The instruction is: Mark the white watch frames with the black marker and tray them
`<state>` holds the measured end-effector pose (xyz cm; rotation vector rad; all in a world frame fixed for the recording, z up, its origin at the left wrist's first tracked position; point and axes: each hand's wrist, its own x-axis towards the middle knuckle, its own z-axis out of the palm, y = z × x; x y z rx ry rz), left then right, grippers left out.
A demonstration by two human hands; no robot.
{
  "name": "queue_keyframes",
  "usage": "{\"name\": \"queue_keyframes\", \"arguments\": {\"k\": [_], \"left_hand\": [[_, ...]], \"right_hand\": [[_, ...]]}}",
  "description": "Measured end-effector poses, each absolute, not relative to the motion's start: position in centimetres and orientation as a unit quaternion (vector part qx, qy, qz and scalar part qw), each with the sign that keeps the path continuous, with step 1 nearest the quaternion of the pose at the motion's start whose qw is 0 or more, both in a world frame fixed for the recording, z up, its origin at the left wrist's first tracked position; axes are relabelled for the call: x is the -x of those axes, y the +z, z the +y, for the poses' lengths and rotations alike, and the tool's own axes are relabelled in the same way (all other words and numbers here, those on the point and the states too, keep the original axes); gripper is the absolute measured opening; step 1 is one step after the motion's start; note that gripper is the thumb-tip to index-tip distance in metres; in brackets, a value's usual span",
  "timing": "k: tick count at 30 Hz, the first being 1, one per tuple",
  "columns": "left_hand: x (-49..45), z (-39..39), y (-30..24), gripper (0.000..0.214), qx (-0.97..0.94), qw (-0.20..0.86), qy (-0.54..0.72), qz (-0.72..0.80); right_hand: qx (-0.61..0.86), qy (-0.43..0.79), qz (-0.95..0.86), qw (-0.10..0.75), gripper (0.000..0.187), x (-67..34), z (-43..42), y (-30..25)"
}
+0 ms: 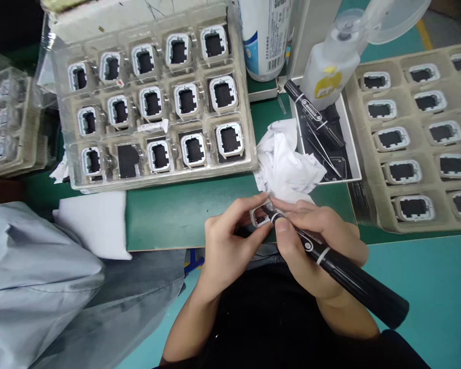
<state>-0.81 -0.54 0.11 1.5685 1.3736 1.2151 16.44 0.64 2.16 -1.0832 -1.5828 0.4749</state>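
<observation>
Between the thumb and forefinger of my left hand (230,238) is a small white watch-case frame (254,217), tilted upright with its opening showing. My right hand (318,241) is closed round a black marker pen (353,282). The pen's tip end reaches the frame's inner right side; my fingers partly hide the contact. Both hands are close together over the front edge of the green table (165,215). Crumpled white cloth (288,159) lies just beyond them.
A plastic tray (130,182) of similar frames stands at the back left, one pocket without a frame. Another tray (372,205) is at right. A white box (355,154) holds a second marker (311,113), tweezers and a bottle (326,77). A person's grey sleeve (34,271) is at left.
</observation>
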Motion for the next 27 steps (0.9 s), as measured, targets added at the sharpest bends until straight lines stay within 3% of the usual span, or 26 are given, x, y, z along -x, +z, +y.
{"name": "queue_keyframes", "arguments": {"k": [27], "left_hand": [[0.56,-0.8,-0.04,0.047,-0.614,0.346,0.465,0.536]], "right_hand": [[0.442,0.192,-0.675,0.558,0.025,-16.19,0.84,2.1]]}}
